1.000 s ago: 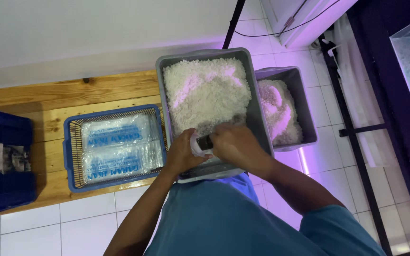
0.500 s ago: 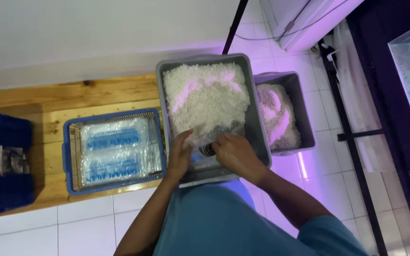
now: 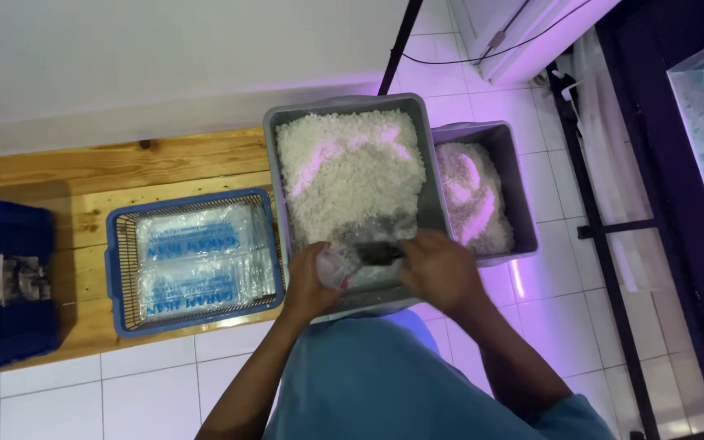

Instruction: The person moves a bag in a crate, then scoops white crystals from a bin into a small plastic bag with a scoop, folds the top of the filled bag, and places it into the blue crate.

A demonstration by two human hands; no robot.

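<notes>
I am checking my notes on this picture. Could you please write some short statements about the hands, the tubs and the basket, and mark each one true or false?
1. The left hand holds a small clear cup. True.
2. The right hand rests inside the blue basket. False: it is over the large grey tub, holding a dark scoop.
3. The large grey tub holds white granules. True.
4. The blue basket holds loose white grains. False: it holds flat clear bags.
5. A smaller grey tub stands to the right of the large one. True.

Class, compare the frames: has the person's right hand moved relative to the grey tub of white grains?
Yes. The right hand has drawn back from the grains toward the near rim of the grey tub, holding a dark scoop.
</notes>
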